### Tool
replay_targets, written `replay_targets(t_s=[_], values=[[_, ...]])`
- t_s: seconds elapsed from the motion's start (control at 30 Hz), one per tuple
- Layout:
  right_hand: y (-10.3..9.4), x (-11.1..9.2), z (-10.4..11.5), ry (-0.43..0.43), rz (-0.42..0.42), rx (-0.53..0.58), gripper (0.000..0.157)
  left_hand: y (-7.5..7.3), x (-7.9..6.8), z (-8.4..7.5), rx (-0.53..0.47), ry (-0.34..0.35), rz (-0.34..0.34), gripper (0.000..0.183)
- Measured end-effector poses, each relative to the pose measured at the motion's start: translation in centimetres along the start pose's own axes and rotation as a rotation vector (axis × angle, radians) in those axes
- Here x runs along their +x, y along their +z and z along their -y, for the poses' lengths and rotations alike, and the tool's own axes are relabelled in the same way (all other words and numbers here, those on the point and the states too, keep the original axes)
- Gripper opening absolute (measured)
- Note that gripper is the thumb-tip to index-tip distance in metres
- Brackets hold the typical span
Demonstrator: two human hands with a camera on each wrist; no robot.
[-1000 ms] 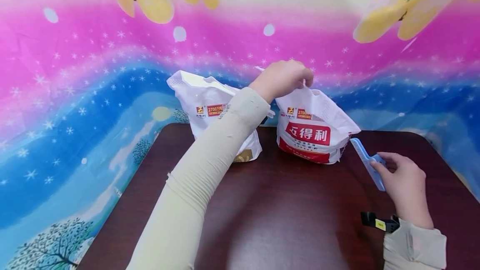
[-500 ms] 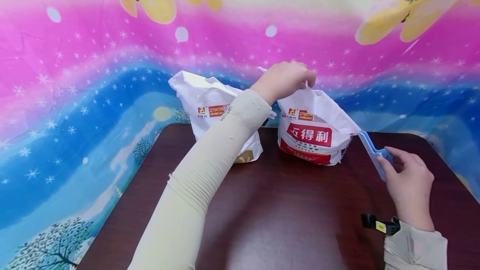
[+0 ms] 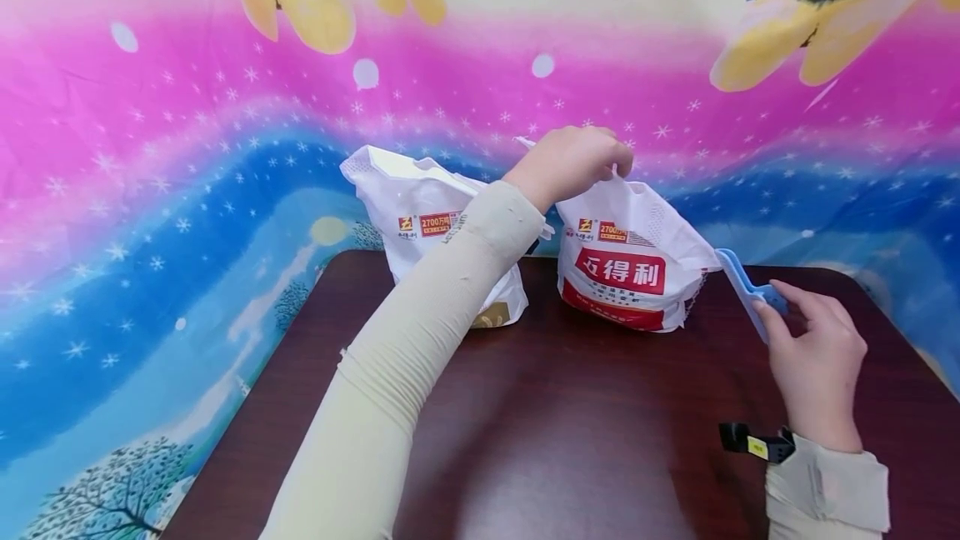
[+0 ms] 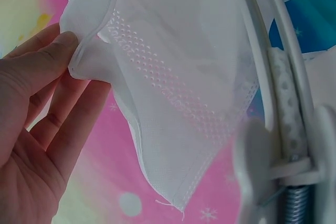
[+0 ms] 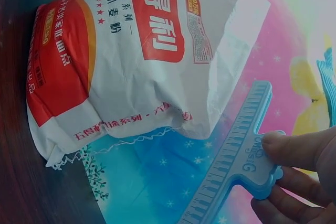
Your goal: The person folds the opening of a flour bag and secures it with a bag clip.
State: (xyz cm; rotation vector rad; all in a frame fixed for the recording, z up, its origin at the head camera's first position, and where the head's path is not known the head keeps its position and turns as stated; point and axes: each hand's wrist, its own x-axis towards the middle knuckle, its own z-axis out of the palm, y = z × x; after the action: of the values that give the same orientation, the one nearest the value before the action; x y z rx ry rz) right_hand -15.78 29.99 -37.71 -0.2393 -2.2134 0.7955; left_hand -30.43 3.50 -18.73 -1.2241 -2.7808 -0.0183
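Note:
A white and red flour bag [image 3: 618,273] stands at the back of the table. My left hand [image 3: 573,161] reaches over and pinches its top edge; the left wrist view shows thumb and fingers on the folded white lip [image 4: 89,61]. My right hand [image 3: 821,357] holds a long blue bag clip [image 5: 236,150] by its handle, thumb on top and fingers beneath. The clip slants upward, its upper end right at the bag's right corner in the head view. To the left, a second flour bag [image 3: 408,190] is partly hidden behind my left sleeve.
A white sprung clip [image 4: 289,103] shows close up in the left wrist view. Both bags stand on a dark brown table [image 3: 600,423]. A printed pink and blue cloth [image 3: 247,82] hangs right behind the table.
My right hand has lifted the blue bag clip a little, up and rightward, beside the bag's right corner. My left hand keeps its pinch on the bag top.

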Motion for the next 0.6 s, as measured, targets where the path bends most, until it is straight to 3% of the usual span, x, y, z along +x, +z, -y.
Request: replay_targets(t_s=[0.2, 0.6], values=[[0.1, 0.4, 0.5, -0.009, 0.022, 0.005, 0.038, 0.1, 0.0, 0.0, 0.016, 0.004, 0.015, 0.03], [0.0, 1.4, 0.5, -0.167, 0.011, 0.04, 0.036, 0.0, 0.2, 0.0, 0.014, 0.006, 0.017, 0.031]])
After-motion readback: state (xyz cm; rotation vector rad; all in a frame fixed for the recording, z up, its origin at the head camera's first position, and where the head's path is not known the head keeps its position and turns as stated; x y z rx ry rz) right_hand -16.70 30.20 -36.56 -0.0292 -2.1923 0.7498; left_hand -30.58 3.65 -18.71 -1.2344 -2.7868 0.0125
